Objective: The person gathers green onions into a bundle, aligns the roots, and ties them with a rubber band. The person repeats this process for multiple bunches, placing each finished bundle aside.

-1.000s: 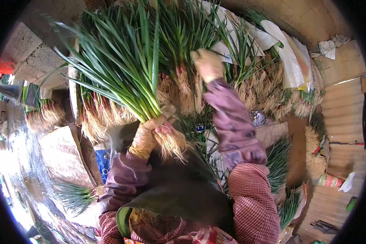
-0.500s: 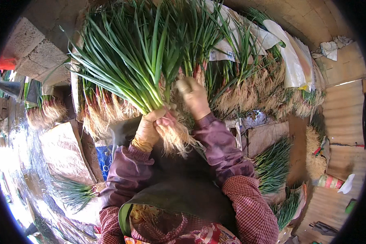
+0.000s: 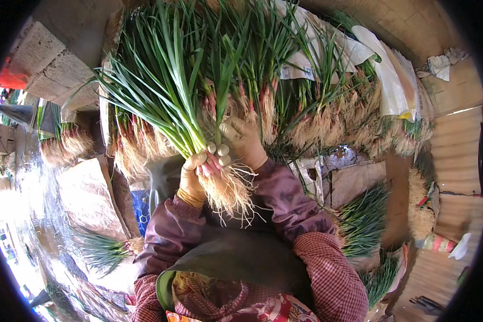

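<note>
The left hand [image 3: 191, 178] clasps the onion bunch [image 3: 183, 115] before the near edge of the onion heap [image 3: 321, 124]; the right hand [image 3: 246, 145], at the heap a second ago, now curls beside the bunch, grip unclear.

Green onion bunch [image 3: 187, 122], clasped near its base in left hand [image 3: 190, 180]. Long green leaves fan up and leftward; pinkish bases, pale stringy roots splaying down-right.

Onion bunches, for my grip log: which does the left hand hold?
The central bunch, roots spilling below the left hand: it alone sits inside that hand's fingers.
</note>
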